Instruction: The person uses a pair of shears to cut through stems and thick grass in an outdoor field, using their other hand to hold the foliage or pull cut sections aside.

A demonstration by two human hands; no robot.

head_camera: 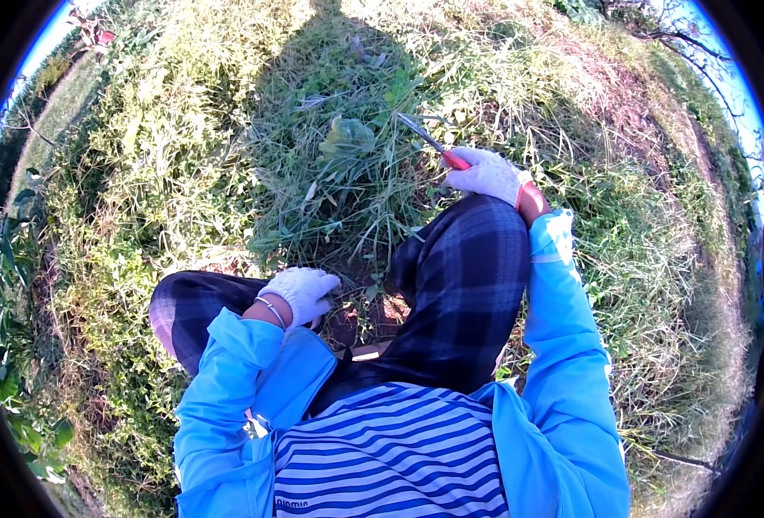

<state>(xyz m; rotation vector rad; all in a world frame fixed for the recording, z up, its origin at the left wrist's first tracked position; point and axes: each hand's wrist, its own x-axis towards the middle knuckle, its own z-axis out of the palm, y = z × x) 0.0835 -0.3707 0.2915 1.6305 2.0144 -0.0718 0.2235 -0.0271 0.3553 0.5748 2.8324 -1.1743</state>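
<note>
My right hand (487, 173), in a white knit glove, is closed round the red handle of a bladed hand tool (428, 137), beside my raised right knee. Its thin metal blade points up and left over the grass; whether it is a sickle or a knife I cannot tell. My left hand (301, 294), gloved in white with a silvery bangle at the wrist, rests by my left knee with fingers slightly bent. Nothing shows clearly in it, and its palm is hidden. Long green grass (349, 213) lies in a shaded heap before me, with a broad pale leaf (348, 139) on top.
Grass and low weeds (129, 259) surround me. Dark bare soil (356, 320) shows between my legs. Leafy plants (6, 259) stand at the far left, and dry straw-like grass (602, 84) lies at the upper right. Bare branches (693, 45) reach in at the top right.
</note>
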